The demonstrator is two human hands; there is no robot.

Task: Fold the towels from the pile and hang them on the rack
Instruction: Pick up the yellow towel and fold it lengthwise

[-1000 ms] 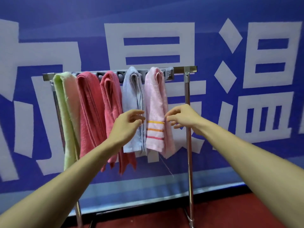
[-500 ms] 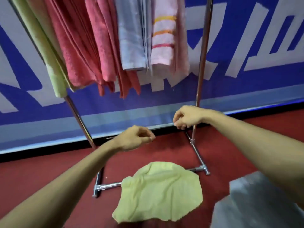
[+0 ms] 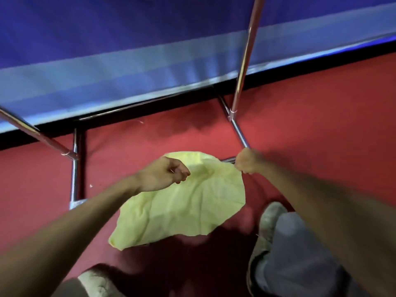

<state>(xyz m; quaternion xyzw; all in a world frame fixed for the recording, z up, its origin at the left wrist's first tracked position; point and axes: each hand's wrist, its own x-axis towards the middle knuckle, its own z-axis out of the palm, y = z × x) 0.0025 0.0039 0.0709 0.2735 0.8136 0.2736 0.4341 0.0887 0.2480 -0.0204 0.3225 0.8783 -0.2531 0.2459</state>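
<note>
Change: both hands have dropped from mid-air to the yellow towel [image 3: 182, 209], and the hung towels have left the view.
Left hand [image 3: 165, 175]: loosely curled over the towel's far-left part; hold cannot be told.
Right hand [image 3: 246, 160]: fisted at the towel's far-right corner, apparently pinching it.
Towel: crumpled on the red floor [image 3: 321, 125], at the rack's base [image 3: 237, 127].
Writing: none readable on the blue banner [image 3: 128, 50].
Shoes [image 3: 271, 217]: nearer than the towel.

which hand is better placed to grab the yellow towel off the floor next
Right, probably. The right hand is curled at the towel's far corner; the left hand hovers over its upper part, seemingly higher.
</note>
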